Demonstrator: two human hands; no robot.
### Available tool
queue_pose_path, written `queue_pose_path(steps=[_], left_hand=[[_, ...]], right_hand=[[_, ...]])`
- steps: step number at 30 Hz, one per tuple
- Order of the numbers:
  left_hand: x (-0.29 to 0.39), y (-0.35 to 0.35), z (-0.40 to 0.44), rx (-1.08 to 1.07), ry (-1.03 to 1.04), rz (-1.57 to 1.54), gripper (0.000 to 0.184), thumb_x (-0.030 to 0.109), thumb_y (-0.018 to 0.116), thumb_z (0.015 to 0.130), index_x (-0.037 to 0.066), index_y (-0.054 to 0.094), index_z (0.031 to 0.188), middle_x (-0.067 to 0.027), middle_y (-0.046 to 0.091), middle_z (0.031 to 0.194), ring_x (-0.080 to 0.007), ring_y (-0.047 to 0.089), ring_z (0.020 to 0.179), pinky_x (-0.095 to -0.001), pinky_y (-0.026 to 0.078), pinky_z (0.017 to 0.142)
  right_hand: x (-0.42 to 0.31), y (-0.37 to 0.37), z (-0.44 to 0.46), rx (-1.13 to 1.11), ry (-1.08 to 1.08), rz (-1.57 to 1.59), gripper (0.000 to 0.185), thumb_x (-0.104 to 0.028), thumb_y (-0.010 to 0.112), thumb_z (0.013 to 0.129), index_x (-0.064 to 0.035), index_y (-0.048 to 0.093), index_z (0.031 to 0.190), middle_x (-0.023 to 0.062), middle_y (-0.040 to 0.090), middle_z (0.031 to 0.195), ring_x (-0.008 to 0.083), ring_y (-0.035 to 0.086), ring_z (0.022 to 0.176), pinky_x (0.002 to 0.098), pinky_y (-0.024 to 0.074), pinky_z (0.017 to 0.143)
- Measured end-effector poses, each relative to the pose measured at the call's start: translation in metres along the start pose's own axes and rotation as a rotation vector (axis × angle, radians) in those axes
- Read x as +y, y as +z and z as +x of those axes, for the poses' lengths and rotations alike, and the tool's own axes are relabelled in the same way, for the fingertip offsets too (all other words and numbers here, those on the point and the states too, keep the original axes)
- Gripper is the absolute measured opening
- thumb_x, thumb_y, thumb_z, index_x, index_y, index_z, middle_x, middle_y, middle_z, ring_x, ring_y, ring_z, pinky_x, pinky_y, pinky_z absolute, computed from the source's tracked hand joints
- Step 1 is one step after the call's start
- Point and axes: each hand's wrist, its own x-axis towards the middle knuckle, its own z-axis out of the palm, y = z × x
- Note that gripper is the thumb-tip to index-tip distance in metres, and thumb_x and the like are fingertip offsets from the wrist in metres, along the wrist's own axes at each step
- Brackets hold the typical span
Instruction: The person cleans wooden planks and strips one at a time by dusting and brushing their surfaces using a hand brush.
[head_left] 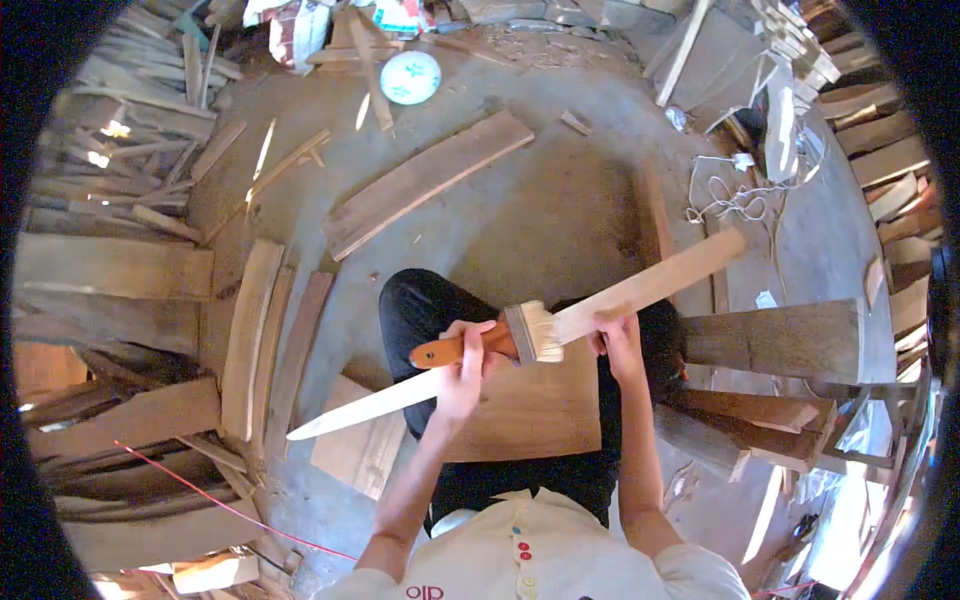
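From my end, the brush (pixel 518 335) above the square board (pixel 545 415) looks light, soft only at its bristles (pixel 546 332), and best held by the stiff handle (pixel 434 354) my left hand (pixel 466 368) wraps while my right hand (pixel 618 343) pinches the wooden strip (pixel 665 282).

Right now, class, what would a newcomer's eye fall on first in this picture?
Probably the broad brush near the middle, its orange handle in the left hand and pale bristles pointing right. Next, the pale wooden strip slanting up and right past the right hand. Then the round white object with blue-green marks, near the top.
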Motion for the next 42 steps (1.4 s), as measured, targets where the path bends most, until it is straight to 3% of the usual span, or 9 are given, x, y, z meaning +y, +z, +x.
queue_pose_path(steps=[5,12,20,25,27,30,34,37,42], left_hand=[[-0.021,-0.059,-0.015,0.061,-0.066,0.231,0.025,0.027,0.044,0.098,0.006,0.059,0.093,0.0021,0.057,0.080,-0.0037,0.044,0.065,-0.0195,0.036,0.052],[-0.037,-0.218,-0.058,0.644,0.029,0.270,0.027,0.023,0.048,0.096,0.001,0.062,0.086,0.0014,0.058,0.070,-0.0051,0.047,0.063,-0.0219,0.037,0.054],[-0.041,-0.458,-0.100,0.882,-0.098,1.267,0.035,0.023,0.054,0.087,-0.007,0.058,0.069,-0.0204,0.061,0.063,-0.0314,0.060,0.056,-0.0412,0.046,0.054],[-0.015,-0.427,-0.100,0.755,-0.299,1.350,0.027,0.024,0.059,0.085,-0.001,0.059,0.075,-0.0173,0.059,0.061,-0.0207,0.052,0.051,-0.0391,0.041,0.048],[-0.035,-0.409,-0.102,0.631,-0.085,1.220,0.025,0.023,0.058,0.087,-0.001,0.060,0.090,-0.0197,0.060,0.065,-0.0197,0.051,0.050,-0.0414,0.042,0.048],[-0.006,-0.286,-0.080,0.524,-0.077,1.324,0.012,0.011,0.055,0.084,0.007,0.056,0.073,-0.0157,0.061,0.069,-0.0333,0.061,0.062,-0.0399,0.049,0.058],[-0.009,-0.188,-0.052,0.351,0.117,1.401,0.010,0.010,0.057,0.084,0.006,0.050,0.078,-0.0164,0.056,0.059,-0.0329,0.062,0.059,-0.0427,0.048,0.051],[-0.017,-0.126,-0.028,0.244,0.121,0.957,0.013,0.015,0.058,0.087,0.003,0.058,0.085,-0.0143,0.059,0.057,-0.0337,0.061,0.052,-0.0427,0.048,0.047],[-0.034,-0.055,-0.005,0.105,0.084,0.270,0.013,0.008,0.045,0.094,0.001,0.057,0.094,-0.0058,0.056,0.086,-0.0144,0.055,0.080,-0.0298,0.045,0.070]], right_hand=[[0.024,-0.026,-0.002,0.017,0.049,-0.069,0.014,-0.020,0.059,0.079,-0.0087,0.051,0.077,-0.0001,0.049,0.054,0.0084,0.044,0.041,0.0225,0.0303,0.038],[0.046,-0.033,-0.013,-0.005,0.083,0.014,0.026,-0.026,0.049,0.081,-0.0036,0.054,0.070,0.0033,0.047,0.051,0.0116,0.041,0.038,0.0254,0.0289,0.035],[0.051,-0.043,0.015,-0.156,0.011,-0.056,0.030,-0.032,0.050,0.082,-0.0047,0.051,0.068,0.0045,0.046,0.052,0.0128,0.041,0.038,0.0253,0.0292,0.035],[0.056,-0.040,0.025,-0.161,0.056,0.007,0.030,-0.032,0.050,0.081,-0.0059,0.051,0.067,0.0045,0.046,0.052,0.0142,0.042,0.038,0.0265,0.0315,0.035],[0.064,-0.041,0.024,-0.143,0.083,0.031,0.030,-0.034,0.049,0.083,-0.0071,0.050,0.068,0.0038,0.046,0.053,0.0136,0.042,0.040,0.0264,0.0313,0.036],[0.070,-0.047,0.019,-0.156,0.091,0.021,0.031,-0.036,0.046,0.088,-0.0092,0.049,0.071,0.0025,0.046,0.055,0.0124,0.042,0.044,0.0260,0.0310,0.039],[0.076,-0.059,0.020,-0.206,0.112,-0.006,0.033,-0.037,0.043,0.089,-0.0092,0.050,0.073,0.0022,0.047,0.058,0.0125,0.043,0.045,0.0249,0.0335,0.041],[0.085,-0.057,0.019,-0.102,0.110,0.032,0.033,-0.039,0.047,0.084,-0.0084,0.051,0.076,0.0027,0.049,0.058,0.0127,0.043,0.043,0.0247,0.0325,0.038],[0.091,-0.055,0.015,-0.056,0.145,0.086,0.034,-0.042,0.054,0.080,-0.0080,0.054,0.083,0.0032,0.053,0.062,0.0121,0.046,0.044,0.0253,0.0334,0.036]])
